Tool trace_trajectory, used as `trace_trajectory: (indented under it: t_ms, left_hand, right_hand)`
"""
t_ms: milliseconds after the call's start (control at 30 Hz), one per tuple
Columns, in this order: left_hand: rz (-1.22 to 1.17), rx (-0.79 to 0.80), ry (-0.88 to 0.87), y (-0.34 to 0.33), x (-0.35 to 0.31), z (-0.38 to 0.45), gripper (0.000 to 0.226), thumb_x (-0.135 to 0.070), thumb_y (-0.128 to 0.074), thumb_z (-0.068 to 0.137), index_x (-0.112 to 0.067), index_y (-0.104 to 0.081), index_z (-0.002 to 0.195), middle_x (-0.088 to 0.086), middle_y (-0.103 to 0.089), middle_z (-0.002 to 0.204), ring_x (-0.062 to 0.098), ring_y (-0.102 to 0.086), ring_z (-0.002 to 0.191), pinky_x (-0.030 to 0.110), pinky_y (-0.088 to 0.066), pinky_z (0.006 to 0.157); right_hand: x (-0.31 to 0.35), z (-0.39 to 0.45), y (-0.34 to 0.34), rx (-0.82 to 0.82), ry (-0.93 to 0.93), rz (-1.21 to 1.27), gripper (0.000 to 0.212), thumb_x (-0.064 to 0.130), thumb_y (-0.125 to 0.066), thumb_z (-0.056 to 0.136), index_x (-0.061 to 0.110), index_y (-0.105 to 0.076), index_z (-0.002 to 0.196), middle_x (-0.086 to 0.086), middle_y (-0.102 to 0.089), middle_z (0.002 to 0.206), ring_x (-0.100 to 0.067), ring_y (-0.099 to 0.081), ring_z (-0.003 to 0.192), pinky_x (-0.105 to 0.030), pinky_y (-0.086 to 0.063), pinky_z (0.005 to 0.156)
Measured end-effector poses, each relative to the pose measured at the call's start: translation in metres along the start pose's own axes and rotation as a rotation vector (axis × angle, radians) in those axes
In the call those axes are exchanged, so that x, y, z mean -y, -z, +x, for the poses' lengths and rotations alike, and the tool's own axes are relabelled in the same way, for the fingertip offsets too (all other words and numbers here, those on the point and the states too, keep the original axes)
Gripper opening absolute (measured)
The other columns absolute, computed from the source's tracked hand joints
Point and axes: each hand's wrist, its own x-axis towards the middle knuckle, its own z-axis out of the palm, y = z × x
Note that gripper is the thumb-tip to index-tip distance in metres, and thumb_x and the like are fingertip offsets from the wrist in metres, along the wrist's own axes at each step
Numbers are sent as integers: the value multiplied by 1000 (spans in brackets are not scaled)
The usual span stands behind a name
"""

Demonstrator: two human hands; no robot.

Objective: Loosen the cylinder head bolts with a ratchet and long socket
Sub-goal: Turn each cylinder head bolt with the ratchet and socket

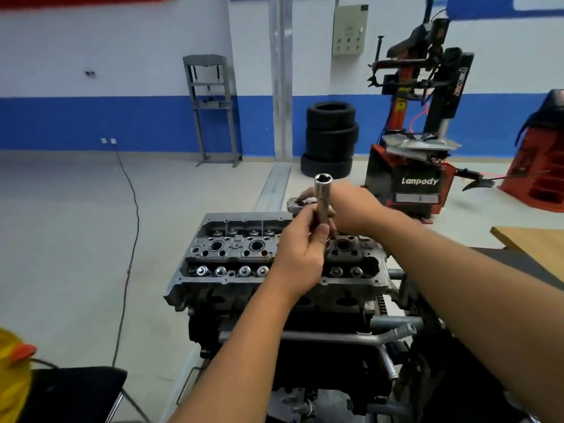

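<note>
— Left hand [300, 254] was curled around the lower end of the long socket [323, 199], pinching it upright with the open hex end on top, just above the cylinder head [232, 254]. Did you see the other one?

— Right hand [351, 209] was behind the socket, fingers wrapped on the ratchet [297, 205]; only the ratchet's round head showed, so I could not tell whether it was joined to the socket.

— Going by size, what else was there?

— Cylinder head sat on the engine block [305, 337], its open top holding rows of valve springs and round bores. Behind stood the red tire changer [418, 148], marked "Lanpody" on the base, with "POWER", I think, on its column, though that was blurred. Beside it were three stacked tires [331, 138].

— And the arms?

— Both forearms reached forward from the bottom edge, the left from the lower middle, the right slanting in from the right, meeting over the head's right half.
</note>
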Motion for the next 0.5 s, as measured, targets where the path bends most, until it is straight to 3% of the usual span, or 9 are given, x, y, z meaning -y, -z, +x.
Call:
trace_trajectory:
  t_ms: [100,167,300,367,433,500]
  left_hand:
    - [20,-38,-40,2,1,-1,27,-6,-52,100,-30,-64,108,-10,-68,93,7,-66,92,24,-54,89]
    - [-2,-93,-43,4,1,-1,30,0,-61,98,-29,-67,104,-8,-73,93,6,-69,91,21,-55,87]
    - [-19,-165,-13,4,6,4,25,0,-80,88,-19,-67,96,-12,-73,84,3,-68,78,18,-54,71]
    - [-48,-188,9,2,9,7,20,-4,-81,89,-18,-68,96,-12,-72,83,6,-67,76,21,-54,70]
    - [-95,-181,37,0,13,8,11,-15,-79,92,-18,-69,96,-6,-72,82,12,-69,77,25,-55,72]
    - [-152,-150,51,0,14,7,12,-26,-71,93,-16,-70,99,3,-74,84,20,-73,79,30,-60,73]
  right_hand:
    - [1,2,-25,35,29,-94,9,18,-60,89,23,-64,95,-2,-65,92,-31,-65,91,-41,-54,74]
    - [-1,5,-33,2,30,-41,12,17,-62,88,23,-56,80,-2,-63,86,-31,-63,87,-42,-54,73]
    - [-12,2,-32,-50,60,176,19,27,-65,92,42,-60,81,7,-64,87,-23,-62,86,-45,-55,78]
    - [-20,-4,-38,-66,25,184,12,25,-66,94,35,-72,94,4,-71,93,-20,-64,88,-47,-56,83]
    - [-27,-13,-48,-339,-9,379,11,21,-66,98,23,-77,101,7,-73,93,-16,-67,89,-43,-57,86]
    - [-19,-26,-51,-645,-64,809,14,26,-63,100,25,-76,94,7,-75,88,-14,-71,90,-37,-58,83]
